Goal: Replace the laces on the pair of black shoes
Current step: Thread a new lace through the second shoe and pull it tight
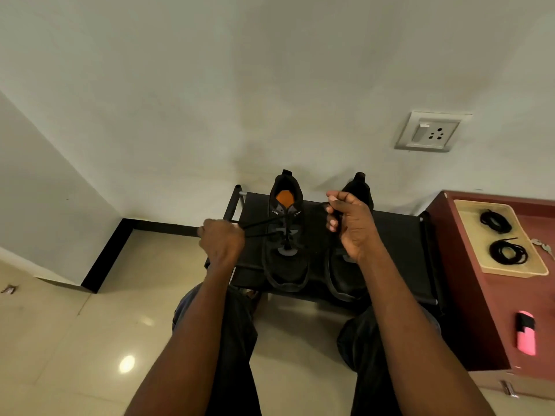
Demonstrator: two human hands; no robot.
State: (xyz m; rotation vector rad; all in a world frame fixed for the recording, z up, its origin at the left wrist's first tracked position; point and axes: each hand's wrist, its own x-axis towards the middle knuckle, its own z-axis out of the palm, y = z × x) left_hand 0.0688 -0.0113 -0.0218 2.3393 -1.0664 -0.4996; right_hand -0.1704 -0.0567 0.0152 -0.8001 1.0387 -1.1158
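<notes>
Two black shoes stand side by side on a low black rack (399,235), toes toward me. The left shoe (285,265) has an orange insole and a black lace (258,225) running out of its eyelets to the left. My left hand (220,240) grips that lace, pulled taut away from the shoe. My right hand (350,223) is raised over the right shoe (359,187), fingers curled and pinching what looks like the other end of the lace; it hides most of that shoe. Two coiled black laces (507,253) lie in a beige tray (486,273) at the right.
The tray sits on a maroon cabinet (468,310) to the right of the rack, with keys (543,247) and a pink object (526,333) on it. A wall with a socket plate (429,132) stands behind the rack. My knees are below, over tiled floor.
</notes>
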